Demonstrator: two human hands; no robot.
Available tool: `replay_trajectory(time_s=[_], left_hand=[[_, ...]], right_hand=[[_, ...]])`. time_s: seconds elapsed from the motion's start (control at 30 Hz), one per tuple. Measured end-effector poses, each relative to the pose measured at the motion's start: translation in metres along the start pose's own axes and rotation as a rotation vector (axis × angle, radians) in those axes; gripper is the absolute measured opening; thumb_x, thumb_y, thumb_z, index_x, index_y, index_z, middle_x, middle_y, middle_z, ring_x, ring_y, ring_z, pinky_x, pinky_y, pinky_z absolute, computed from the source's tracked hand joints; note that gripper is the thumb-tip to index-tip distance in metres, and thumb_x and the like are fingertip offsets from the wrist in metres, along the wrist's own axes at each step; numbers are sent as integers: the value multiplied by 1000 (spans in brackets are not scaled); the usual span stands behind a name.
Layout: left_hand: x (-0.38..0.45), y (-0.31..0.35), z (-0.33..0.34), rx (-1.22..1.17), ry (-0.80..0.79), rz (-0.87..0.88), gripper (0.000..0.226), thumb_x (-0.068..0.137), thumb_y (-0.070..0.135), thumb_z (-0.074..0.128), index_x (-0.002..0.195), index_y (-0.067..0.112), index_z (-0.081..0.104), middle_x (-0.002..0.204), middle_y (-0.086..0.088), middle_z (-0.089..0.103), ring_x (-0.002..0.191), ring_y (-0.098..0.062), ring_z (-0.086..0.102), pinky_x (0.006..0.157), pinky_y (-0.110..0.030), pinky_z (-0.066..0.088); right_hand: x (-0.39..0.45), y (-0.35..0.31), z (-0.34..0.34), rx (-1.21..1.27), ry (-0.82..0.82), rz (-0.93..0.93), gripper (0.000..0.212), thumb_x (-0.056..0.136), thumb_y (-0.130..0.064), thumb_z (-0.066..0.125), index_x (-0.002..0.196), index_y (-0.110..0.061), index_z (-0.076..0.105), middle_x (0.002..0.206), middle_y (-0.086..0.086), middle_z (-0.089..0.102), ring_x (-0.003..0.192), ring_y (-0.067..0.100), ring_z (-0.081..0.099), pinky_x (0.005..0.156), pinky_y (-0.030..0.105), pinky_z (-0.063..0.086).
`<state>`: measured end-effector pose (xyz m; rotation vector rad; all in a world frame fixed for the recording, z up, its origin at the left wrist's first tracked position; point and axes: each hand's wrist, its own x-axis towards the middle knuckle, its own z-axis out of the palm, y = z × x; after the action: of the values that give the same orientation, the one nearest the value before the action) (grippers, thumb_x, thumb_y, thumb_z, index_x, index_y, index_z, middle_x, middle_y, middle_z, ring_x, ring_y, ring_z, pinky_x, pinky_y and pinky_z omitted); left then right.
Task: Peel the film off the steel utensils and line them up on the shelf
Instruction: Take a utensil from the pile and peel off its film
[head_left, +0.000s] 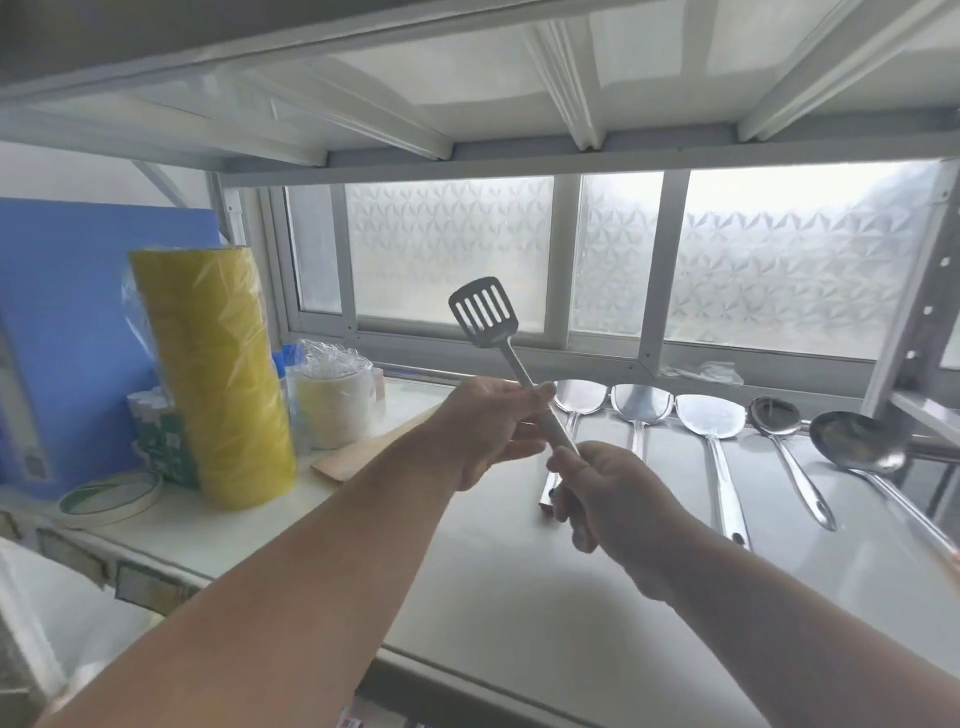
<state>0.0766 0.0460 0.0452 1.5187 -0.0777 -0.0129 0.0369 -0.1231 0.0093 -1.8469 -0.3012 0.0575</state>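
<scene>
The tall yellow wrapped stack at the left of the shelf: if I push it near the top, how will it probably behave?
The yellow stack stands tall on a narrow base and already leans slightly, so it would probably tip rather than slide. Its loose plastic wrap looks slippery. It seems to be made of stacked rolls, so probably rather heavy.

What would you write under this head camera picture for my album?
Both hands, left hand and right hand, hold a slotted spatula above five steel utensils lined up on the shelf.
</scene>
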Motion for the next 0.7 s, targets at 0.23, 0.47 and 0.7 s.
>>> replay_trajectory(time_s=[0.23,0.47,0.7], left_hand=[[24,7,-9,137,1,-114,10,102,8,71,98,-1,71,78,-11,75,71,-22,75,74,-36,66],[50,-7,-40,358,-11,-277,13,101,4,72,105,-8,69,82,-16,75,69,-23,73,67,-35,64],[70,-34,-51,647,20,-287,37,79,29,92,81,-3,73,70,-16,70,65,-33,67,81,-39,62]], right_hand=[[-12,-10,6,-113,-37,-94,26,104,-34,52,127,-22,53,79,-6,76,55,12,58,61,25,49],[-17,-1,35,-501,56,-249,29,97,-33,59,125,-39,61,100,-15,69,86,3,62,71,18,46],[-1,10,53,-779,-23,-430,26,98,-15,56,118,-25,67,123,-11,64,110,11,59,83,13,37]])
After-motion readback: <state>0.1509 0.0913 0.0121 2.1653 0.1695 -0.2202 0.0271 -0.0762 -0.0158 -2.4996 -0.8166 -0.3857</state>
